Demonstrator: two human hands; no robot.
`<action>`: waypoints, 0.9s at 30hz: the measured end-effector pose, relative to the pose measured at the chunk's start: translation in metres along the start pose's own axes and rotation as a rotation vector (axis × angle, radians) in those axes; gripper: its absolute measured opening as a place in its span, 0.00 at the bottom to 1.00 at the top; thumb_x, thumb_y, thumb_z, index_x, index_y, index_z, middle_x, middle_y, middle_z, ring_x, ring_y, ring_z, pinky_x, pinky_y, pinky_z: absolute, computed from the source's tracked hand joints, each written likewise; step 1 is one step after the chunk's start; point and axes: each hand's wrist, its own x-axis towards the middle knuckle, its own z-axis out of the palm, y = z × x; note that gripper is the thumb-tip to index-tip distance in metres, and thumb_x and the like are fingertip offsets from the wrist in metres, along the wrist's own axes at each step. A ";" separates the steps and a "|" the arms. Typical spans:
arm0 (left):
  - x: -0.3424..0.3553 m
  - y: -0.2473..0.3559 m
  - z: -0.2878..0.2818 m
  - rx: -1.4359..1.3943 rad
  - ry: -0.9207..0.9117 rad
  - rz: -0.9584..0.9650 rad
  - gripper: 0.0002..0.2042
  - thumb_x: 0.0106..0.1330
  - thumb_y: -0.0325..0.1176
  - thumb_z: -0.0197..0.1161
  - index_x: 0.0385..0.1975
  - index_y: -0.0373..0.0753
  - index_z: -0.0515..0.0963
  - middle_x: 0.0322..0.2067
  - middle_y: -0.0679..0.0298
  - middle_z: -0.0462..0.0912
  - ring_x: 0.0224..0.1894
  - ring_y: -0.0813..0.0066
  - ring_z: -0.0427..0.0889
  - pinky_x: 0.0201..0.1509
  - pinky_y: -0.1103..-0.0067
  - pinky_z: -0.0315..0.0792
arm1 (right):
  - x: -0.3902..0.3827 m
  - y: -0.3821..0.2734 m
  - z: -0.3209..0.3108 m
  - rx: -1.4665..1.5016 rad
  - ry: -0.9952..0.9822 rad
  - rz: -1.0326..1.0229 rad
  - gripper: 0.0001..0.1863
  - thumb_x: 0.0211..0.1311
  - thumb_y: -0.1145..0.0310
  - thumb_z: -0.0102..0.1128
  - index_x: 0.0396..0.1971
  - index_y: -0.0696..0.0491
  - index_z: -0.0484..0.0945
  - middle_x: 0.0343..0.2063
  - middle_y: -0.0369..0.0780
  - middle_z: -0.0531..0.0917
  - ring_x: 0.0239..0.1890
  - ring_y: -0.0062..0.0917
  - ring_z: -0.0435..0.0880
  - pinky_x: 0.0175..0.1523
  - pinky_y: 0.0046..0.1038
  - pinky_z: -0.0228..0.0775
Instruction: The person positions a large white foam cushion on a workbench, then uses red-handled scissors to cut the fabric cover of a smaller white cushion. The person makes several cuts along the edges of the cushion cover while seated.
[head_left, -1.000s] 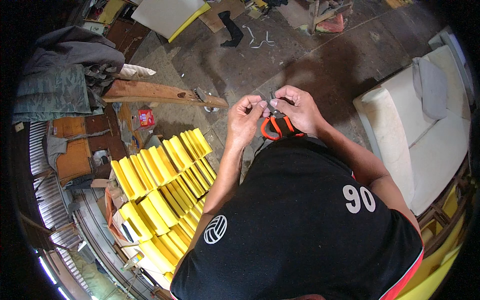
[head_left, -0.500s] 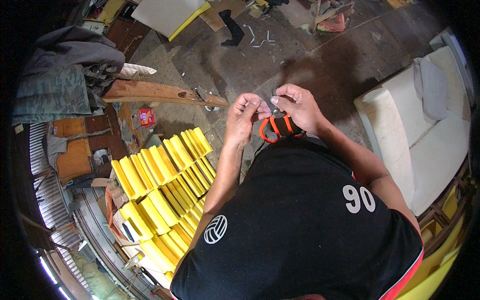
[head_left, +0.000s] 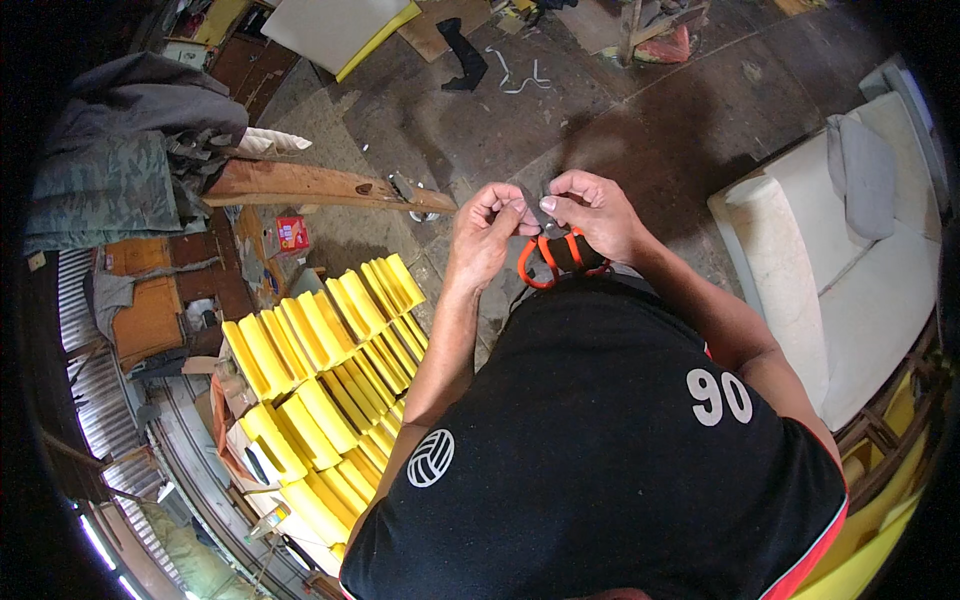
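In front of my waist, my left hand (head_left: 490, 232) has its fingers curled in a pinch, with the thumb against the fingertips. Beside it, close but with a narrow gap, my right hand (head_left: 600, 218) also pinches with thumb and forefinger. Something small and greyish shows near the right fingertips, too small to name. Just below the hands are bright orange bands or cords (head_left: 540, 265) around a dark brown, rounded item (head_left: 563, 255). One orange loop hangs out on the left side. My black shirt hides the rest of that item.
Rows of yellow foam-like pieces (head_left: 310, 330) stand at the left. A wooden beam (head_left: 290, 185) reaches toward my left hand, with cloths (head_left: 110, 180) at its far end. A cream cushioned seat (head_left: 860, 270) with a grey cloth (head_left: 862, 175) is at the right. Dark fabric (head_left: 463, 60) lies on the floor ahead.
Both hands have shifted only slightly, the left fingers curling a little further down toward the orange bands. The surroundings look the same.
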 end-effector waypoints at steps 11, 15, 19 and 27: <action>0.001 0.000 -0.002 -0.058 0.094 0.123 0.06 0.74 0.29 0.50 0.34 0.36 0.71 0.27 0.65 0.77 0.30 0.77 0.80 0.35 0.80 0.77 | 0.002 0.004 0.001 -0.189 -0.009 -0.082 0.10 0.66 0.66 0.60 0.38 0.57 0.79 0.33 0.35 0.82 0.36 0.16 0.79 0.42 0.25 0.73; -0.004 0.018 0.008 0.155 0.162 0.117 0.11 0.74 0.36 0.53 0.41 0.34 0.76 0.30 0.63 0.78 0.31 0.78 0.79 0.35 0.80 0.76 | -0.002 0.002 -0.006 -0.453 -0.007 -0.296 0.11 0.65 0.65 0.61 0.38 0.58 0.79 0.32 0.39 0.81 0.37 0.20 0.79 0.44 0.27 0.72; -0.004 0.008 -0.001 0.089 0.151 0.144 0.06 0.71 0.32 0.57 0.34 0.36 0.74 0.29 0.63 0.79 0.30 0.77 0.79 0.34 0.78 0.78 | 0.004 0.006 -0.001 -0.343 -0.058 -0.192 0.12 0.65 0.65 0.61 0.40 0.58 0.78 0.32 0.39 0.82 0.36 0.18 0.77 0.44 0.25 0.71; 0.007 0.005 0.012 0.188 0.144 0.283 0.08 0.73 0.34 0.55 0.37 0.36 0.74 0.29 0.67 0.78 0.33 0.81 0.76 0.40 0.81 0.73 | 0.005 -0.001 -0.008 -0.374 -0.058 -0.263 0.10 0.66 0.68 0.60 0.41 0.59 0.77 0.32 0.37 0.82 0.36 0.15 0.77 0.44 0.24 0.70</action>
